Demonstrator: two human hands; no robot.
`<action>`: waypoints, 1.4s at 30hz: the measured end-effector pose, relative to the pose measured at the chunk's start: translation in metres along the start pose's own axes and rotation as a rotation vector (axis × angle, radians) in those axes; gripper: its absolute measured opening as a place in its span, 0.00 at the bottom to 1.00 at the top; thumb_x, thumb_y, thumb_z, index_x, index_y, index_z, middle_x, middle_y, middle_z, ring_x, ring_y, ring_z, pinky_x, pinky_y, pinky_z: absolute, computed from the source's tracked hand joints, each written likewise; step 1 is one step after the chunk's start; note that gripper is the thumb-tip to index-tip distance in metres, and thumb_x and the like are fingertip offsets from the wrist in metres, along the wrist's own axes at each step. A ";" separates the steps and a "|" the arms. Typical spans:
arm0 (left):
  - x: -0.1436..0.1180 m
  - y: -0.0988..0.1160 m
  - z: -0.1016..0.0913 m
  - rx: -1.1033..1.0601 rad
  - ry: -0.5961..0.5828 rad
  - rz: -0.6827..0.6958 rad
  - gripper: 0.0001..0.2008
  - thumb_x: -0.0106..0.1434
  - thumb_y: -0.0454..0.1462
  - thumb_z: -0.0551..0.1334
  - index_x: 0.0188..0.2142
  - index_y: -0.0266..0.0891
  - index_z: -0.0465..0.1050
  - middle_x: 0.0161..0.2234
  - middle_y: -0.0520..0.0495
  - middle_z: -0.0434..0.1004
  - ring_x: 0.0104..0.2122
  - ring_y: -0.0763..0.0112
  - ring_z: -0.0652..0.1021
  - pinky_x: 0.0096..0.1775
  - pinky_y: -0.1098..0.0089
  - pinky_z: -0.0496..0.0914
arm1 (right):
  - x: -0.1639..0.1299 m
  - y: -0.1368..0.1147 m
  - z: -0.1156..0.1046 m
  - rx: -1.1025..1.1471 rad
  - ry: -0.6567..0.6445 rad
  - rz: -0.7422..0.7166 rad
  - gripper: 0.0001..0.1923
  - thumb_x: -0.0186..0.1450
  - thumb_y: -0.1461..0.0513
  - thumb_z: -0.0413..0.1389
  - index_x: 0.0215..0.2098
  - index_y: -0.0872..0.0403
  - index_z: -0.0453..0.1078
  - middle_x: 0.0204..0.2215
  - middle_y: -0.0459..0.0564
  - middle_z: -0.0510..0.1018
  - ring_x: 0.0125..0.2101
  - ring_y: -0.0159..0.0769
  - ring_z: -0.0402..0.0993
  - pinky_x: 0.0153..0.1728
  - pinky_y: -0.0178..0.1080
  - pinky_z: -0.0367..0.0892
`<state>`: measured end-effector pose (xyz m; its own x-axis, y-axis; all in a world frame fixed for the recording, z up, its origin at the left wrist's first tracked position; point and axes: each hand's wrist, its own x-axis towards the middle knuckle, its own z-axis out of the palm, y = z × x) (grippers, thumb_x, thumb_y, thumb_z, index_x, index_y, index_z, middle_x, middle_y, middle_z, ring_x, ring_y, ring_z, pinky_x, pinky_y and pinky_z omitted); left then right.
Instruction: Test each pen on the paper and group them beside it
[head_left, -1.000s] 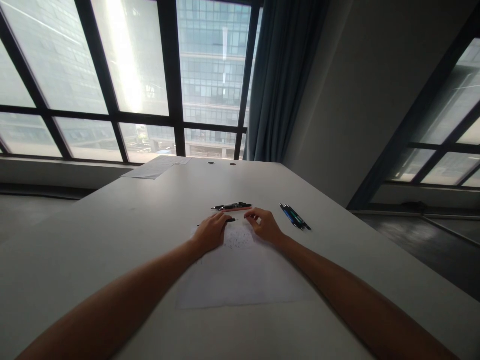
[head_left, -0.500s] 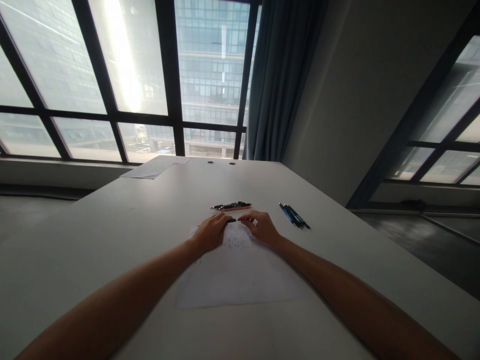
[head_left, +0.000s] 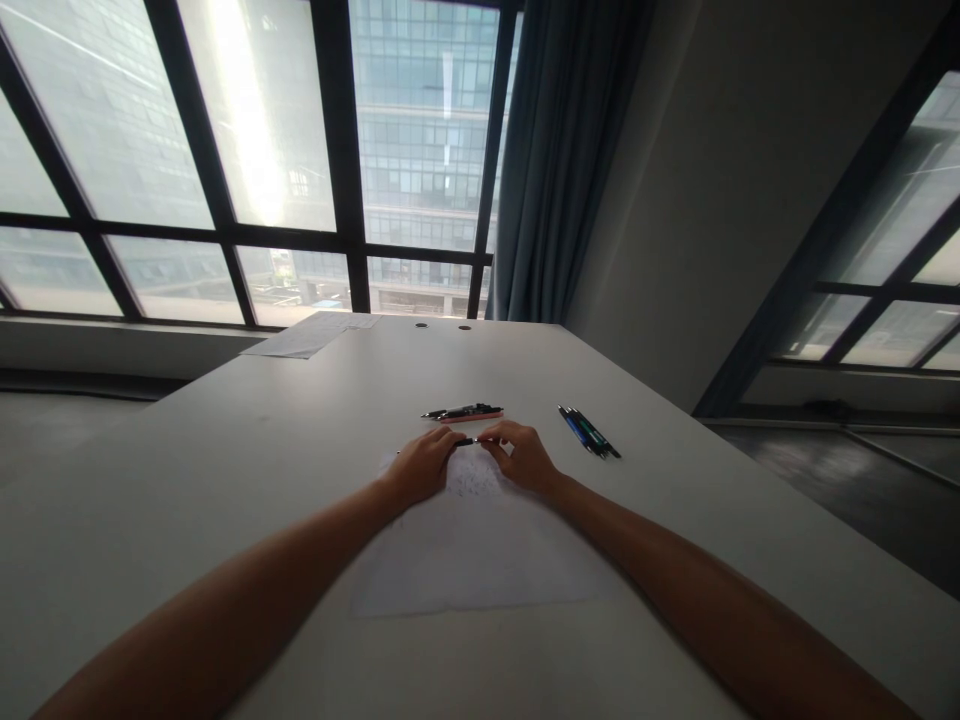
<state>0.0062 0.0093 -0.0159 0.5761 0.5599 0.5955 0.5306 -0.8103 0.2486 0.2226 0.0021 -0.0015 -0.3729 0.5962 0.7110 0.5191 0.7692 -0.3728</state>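
A dark pen (head_left: 465,441) lies level between my two hands, above the far part of a white sheet of paper (head_left: 480,560). My left hand (head_left: 422,463) is closed round its left part, and a bit of the pen shows beyond the hand on the left. At the pen's light-coloured right end, the fingertips of my right hand (head_left: 519,452) are pinched together. Whether they grip the tip or a separate small piece is too small to tell. Small dark scribbles cover the paper between the hands.
Just beyond my hands a bunch of pens (head_left: 463,411), one reddish, lies on the white table (head_left: 225,480). Several blue, green and black pens (head_left: 589,432) lie to the right. Papers (head_left: 300,338) rest at the far left, near two round table holes.
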 end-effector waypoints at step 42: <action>-0.001 0.000 0.000 -0.018 -0.048 0.065 0.20 0.65 0.28 0.51 0.55 0.38 0.67 0.42 0.41 0.75 0.41 0.65 0.77 0.45 0.65 0.73 | -0.001 0.002 0.000 -0.246 -0.114 -0.126 0.14 0.72 0.56 0.48 0.38 0.54 0.72 0.32 0.53 0.79 0.33 0.40 0.73 0.39 0.42 0.66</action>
<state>0.0054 0.0091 -0.0165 0.6381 0.5132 0.5740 0.4801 -0.8480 0.2245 0.2239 0.0029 -0.0026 -0.5226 0.5323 0.6660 0.6287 0.7682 -0.1207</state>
